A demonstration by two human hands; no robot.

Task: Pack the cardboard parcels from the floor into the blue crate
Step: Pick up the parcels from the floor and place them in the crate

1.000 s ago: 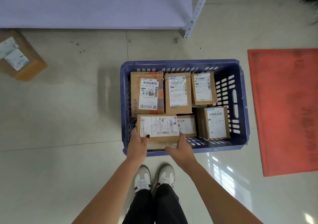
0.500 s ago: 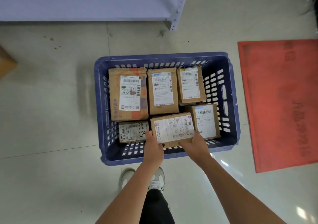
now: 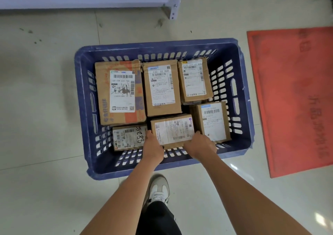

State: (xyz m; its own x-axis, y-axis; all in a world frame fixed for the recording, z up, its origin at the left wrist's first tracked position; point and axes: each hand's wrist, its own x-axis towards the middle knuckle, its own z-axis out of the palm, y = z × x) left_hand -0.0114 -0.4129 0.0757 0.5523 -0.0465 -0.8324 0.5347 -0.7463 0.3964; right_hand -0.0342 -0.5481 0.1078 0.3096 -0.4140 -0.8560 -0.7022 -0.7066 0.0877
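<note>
Both hands grip one labelled cardboard parcel (image 3: pixel 172 130) inside the blue crate (image 3: pixel 245 83): the left hand (image 3: pixel 152 149) curls round its left end, the right hand (image 3: pixel 201 146) round its right. The parcel sits in the near row, between a parcel marked 5288 (image 3: pixel 128 137) and another labelled parcel (image 3: pixel 212 122). Three more parcels line the far row. The crate stands on a tiled floor (image 3: pixel 45 108), a red mat (image 3: pixel 295 97) alongside.

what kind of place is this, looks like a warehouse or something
Probably a parcel sorting or stockroom area: labelled cardboard parcels packed in a blue crate on a tiled floor, a metal shelf behind it, and a red mat to one side.
</note>
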